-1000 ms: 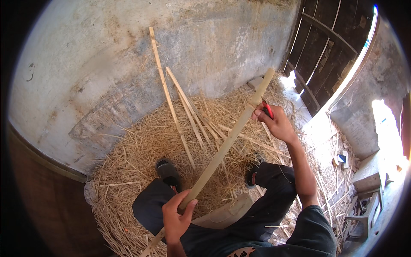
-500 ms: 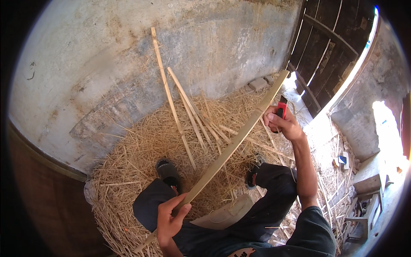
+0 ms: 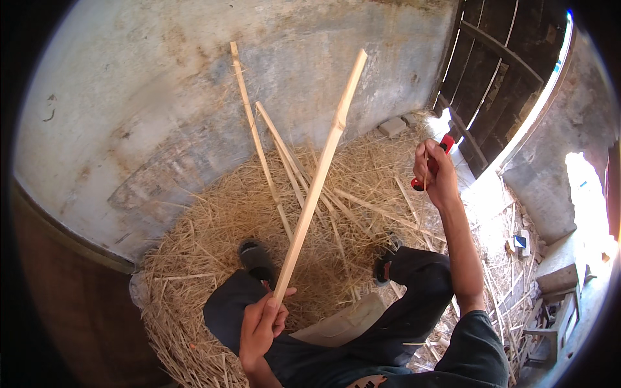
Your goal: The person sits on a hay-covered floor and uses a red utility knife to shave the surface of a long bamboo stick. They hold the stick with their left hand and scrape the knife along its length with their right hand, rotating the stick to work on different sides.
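My left hand point(image 3: 260, 326) is closed round the lower part of a long pale bamboo strip point(image 3: 315, 184). The strip slants up and away over the shavings, with a knot near its upper end. To the right and apart from it, my right hand point(image 3: 440, 174) is raised, gripping a red utility knife point(image 3: 447, 143) whose black-and-red end sticks out below the fingers. I cannot make out the blade. A thin sliver seems to hang by the right fingers.
More bamboo strips point(image 3: 255, 132) lean on the grey wall point(image 3: 174, 97). Straw-like shavings point(image 3: 207, 226) cover the floor around my sandals point(image 3: 257, 260). A pale flat piece point(image 3: 343, 321) lies between my legs. A dark wooden door point(image 3: 495, 71) and grey blocks point(image 3: 392, 127) stand beyond.
The strip has swung left and more upright and now shows a paler face. My right hand has turned the knife and moved slightly right, away from the strip.
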Demonstrator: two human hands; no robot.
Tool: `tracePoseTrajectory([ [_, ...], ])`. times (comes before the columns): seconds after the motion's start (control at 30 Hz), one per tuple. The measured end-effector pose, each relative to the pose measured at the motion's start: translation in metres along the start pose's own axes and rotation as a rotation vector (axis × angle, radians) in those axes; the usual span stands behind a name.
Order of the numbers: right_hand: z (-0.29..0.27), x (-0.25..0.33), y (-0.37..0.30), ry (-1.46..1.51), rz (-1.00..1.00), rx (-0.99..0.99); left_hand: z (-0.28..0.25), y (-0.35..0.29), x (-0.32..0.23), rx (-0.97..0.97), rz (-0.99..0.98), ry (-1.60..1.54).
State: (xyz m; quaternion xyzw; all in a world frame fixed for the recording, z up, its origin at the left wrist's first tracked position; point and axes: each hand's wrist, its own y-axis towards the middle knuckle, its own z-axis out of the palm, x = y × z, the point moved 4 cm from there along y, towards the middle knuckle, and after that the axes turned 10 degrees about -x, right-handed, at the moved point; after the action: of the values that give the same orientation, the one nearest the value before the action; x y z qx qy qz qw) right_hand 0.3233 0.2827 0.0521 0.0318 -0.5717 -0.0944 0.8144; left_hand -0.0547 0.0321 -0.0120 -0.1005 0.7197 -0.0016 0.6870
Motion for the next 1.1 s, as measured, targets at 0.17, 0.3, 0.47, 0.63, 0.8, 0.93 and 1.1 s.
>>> tracePoseTrajectory([
  [0.17, 0.003, 0.006, 0.004, -0.094, -0.108, -0.1, 0.013, 0.001, -0.016, -0.007, -0.044, -0.061],
  [0.3, 0.024, 0.021, 0.001, -0.42, -0.187, -0.083, 0.027, 0.002, -0.025, -0.026, -0.069, -0.089],
  [0.47, 0.051, 0.026, -0.025, -0.627, -0.245, -0.01, 0.045, 0.008, -0.029, 0.008, -0.069, -0.138],
  [0.63, 0.078, 0.013, -0.073, -0.449, 0.012, 0.296, 0.063, 0.013, -0.037, 0.013, -0.068, -0.105],
  [0.8, 0.096, -0.008, -0.094, -0.492, -0.026, 0.397, 0.077, 0.017, -0.041, 0.11, -0.083, -0.11],
  [0.93, 0.097, 0.002, -0.094, -0.507, 0.023, 0.272, 0.077, 0.016, -0.034, 0.035, 0.01, -0.08],
  [1.1, 0.085, 0.005, -0.079, -0.368, -0.008, 0.094, 0.063, 0.003, -0.037, 0.018, 0.16, 0.266],
])
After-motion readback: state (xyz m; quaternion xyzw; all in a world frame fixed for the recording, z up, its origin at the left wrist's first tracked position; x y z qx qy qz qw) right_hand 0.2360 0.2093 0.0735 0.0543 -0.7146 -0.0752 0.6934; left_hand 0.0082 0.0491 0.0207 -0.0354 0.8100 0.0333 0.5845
